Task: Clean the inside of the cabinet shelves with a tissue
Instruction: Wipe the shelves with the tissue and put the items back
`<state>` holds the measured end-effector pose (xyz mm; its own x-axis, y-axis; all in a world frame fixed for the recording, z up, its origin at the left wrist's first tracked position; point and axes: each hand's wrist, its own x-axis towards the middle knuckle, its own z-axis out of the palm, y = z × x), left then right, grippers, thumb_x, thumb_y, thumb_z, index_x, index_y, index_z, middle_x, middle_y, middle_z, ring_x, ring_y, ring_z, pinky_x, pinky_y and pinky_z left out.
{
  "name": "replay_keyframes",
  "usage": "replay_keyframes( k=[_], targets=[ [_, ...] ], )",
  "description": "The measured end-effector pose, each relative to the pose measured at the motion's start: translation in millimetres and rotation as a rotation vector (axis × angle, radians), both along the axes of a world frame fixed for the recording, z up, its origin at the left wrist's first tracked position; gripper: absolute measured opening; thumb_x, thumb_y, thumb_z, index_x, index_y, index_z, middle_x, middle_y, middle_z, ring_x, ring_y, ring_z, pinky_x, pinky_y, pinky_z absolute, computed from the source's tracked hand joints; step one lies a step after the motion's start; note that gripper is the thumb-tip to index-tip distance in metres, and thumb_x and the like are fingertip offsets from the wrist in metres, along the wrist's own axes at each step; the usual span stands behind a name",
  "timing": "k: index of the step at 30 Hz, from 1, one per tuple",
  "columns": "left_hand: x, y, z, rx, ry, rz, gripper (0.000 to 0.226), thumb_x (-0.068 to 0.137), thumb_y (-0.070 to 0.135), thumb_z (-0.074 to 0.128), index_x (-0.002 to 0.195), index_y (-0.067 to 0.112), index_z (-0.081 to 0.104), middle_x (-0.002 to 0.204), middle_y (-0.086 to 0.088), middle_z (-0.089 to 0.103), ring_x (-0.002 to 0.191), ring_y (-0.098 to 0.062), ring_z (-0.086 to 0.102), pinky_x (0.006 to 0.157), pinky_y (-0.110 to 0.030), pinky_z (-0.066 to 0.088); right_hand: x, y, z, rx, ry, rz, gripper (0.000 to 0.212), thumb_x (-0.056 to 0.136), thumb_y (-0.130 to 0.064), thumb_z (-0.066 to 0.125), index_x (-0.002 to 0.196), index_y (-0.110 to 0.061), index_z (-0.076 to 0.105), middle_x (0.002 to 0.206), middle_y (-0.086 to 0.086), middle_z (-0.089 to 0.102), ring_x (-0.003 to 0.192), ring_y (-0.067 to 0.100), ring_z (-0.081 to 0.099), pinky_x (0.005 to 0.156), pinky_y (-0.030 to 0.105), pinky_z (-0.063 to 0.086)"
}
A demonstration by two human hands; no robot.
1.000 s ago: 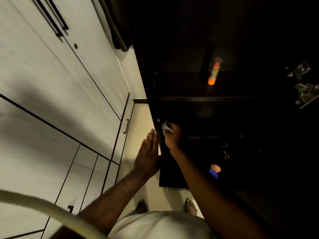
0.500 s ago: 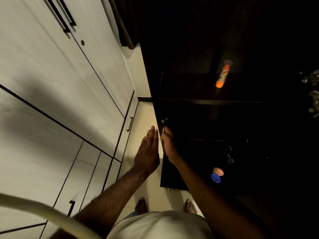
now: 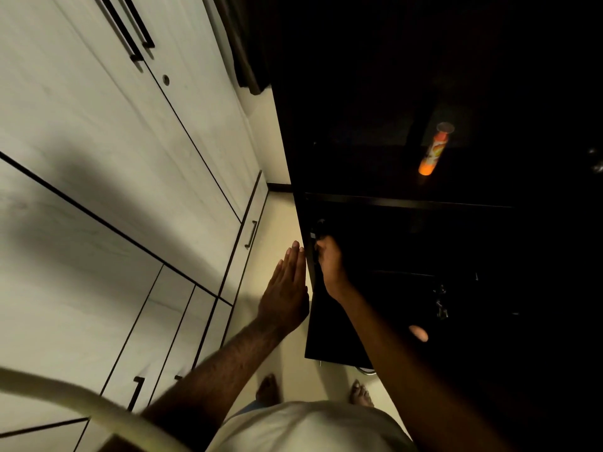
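The dark cabinet (image 3: 321, 334) stands open on the right, its inside almost black. My right hand (image 3: 329, 261) reaches in just behind the left side wall, below a shelf edge (image 3: 408, 202). Its fingers are curled against that wall. Only a small pale scrap of the tissue (image 3: 312, 235) shows at the fingertips; the hand hides the remainder. My left hand (image 3: 287, 288) lies flat with straight fingers on the outside of the same wall, level with the right hand.
An orange spray can (image 3: 435, 151) stands on the upper shelf. A pinkish round object (image 3: 418, 332) and metal fittings (image 3: 440, 301) sit lower in the cabinet. White wardrobe doors (image 3: 130, 190) line the left. My bare feet (image 3: 269, 389) stand on the pale floor.
My right hand has slid closer to the cabinet's left wall, and the white tissue, plain a second ago, is now almost hidden. The left hand has stayed flat on the outside.
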<state>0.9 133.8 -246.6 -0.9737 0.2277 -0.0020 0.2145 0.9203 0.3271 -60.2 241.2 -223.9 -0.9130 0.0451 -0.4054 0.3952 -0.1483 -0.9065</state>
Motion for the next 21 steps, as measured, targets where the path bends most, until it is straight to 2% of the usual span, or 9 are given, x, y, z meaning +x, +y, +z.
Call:
replay_keyframes(
  k=[2,5,7,9,11,13,16,18,21],
  targets=[
    [-0.2,1.4,1.2,-0.009,-0.004,-0.004,0.092,0.091,0.006,0.056,0.157,0.009,-0.008,0.164,-0.008,-0.016,0.153,-0.021,-0.01,0.125,-0.038,0.012,-6.8,3.9,9.1,-0.017,0.01,-0.005,0.049,0.099,-0.044,0.037,0.121,-0.006,0.06,0.115,0.01,0.064,0.117,0.028,0.058,0.102,0.038,0.045],
    [0.1,1.1,4.6,-0.02,0.024,0.005,0.092,0.088,0.006,0.058,0.157,0.005,-0.003,0.165,-0.012,-0.011,0.153,-0.025,-0.006,0.123,-0.042,0.019,-4.9,3.7,-6.9,-0.051,0.009,0.013,0.07,0.083,-0.064,0.046,0.122,-0.007,0.062,0.12,0.015,0.064,0.117,0.029,0.059,0.107,0.048,0.044],
    [2.3,1.7,9.8,-0.055,0.081,0.017,0.092,0.087,0.008,0.059,0.157,0.002,0.0,0.165,-0.017,-0.01,0.153,-0.028,-0.005,0.123,-0.044,0.02,2.8,3.0,-23.9,-0.074,0.017,0.034,0.078,0.073,-0.068,0.048,0.122,-0.01,0.064,0.12,0.015,0.065,0.116,0.027,0.061,0.107,0.051,0.043],
    [4.8,4.8,16.7,-0.067,0.141,-0.004,0.081,0.092,0.02,0.049,0.156,0.001,0.003,0.164,-0.021,-0.006,0.153,-0.033,-0.002,0.123,-0.046,0.017,24.1,2.6,2.9,-0.076,0.002,0.036,0.075,0.08,-0.064,0.045,0.132,-0.012,0.057,0.133,0.01,0.061,0.126,0.021,0.056,0.111,0.042,0.04],
    [6.9,9.6,20.8,-0.104,0.195,-0.042,0.074,0.097,0.038,0.032,0.156,0.0,0.01,0.163,-0.024,0.0,0.152,-0.036,0.004,0.122,-0.047,0.017,35.5,3.0,24.0,-0.098,0.057,0.048,0.056,0.093,-0.047,0.039,0.137,-0.015,0.052,0.142,0.004,0.054,0.133,0.016,0.049,0.113,0.034,0.037],
    [5.7,12.1,20.9,-0.121,0.201,-0.051,0.076,0.097,0.046,0.024,0.156,0.0,0.011,0.163,-0.023,0.0,0.152,-0.037,0.005,0.121,-0.049,0.018,28.5,3.9,28.3,-0.102,0.067,0.044,0.041,0.097,-0.04,0.037,0.126,-0.017,0.056,0.136,0.005,0.057,0.131,0.019,0.051,0.113,0.035,0.037],
    [4.5,11.3,15.9,-0.127,0.21,-0.037,0.078,0.096,0.045,0.025,0.157,0.003,0.003,0.164,-0.02,-0.007,0.152,-0.035,0.0,0.122,-0.049,0.018,7.1,5.2,24.1,-0.074,0.085,0.034,0.055,0.085,-0.052,0.047,0.117,-0.01,0.063,0.118,0.011,0.066,0.117,0.023,0.061,0.109,0.048,0.042],
    [4.1,9.8,16.2,-0.14,0.217,-0.045,0.078,0.096,0.045,0.025,0.157,0.005,-0.002,0.164,-0.017,-0.01,0.153,-0.034,-0.001,0.122,-0.049,0.018,10.6,3.2,18.9,-0.033,0.1,0.068,0.061,0.081,-0.058,0.048,0.118,-0.012,0.064,0.117,0.009,0.068,0.115,0.019,0.063,0.108,0.048,0.043],
    [3.1,8.3,19.0,-0.139,0.247,-0.051,0.076,0.098,0.046,0.026,0.158,0.008,-0.003,0.164,-0.018,-0.003,0.152,-0.035,0.003,0.121,-0.048,0.014,33.9,-2.0,21.6,-0.091,0.159,0.123,0.065,0.092,-0.057,0.037,0.143,-0.018,0.048,0.145,0.0,0.052,0.135,0.01,0.046,0.114,0.033,0.034]
  ],
)
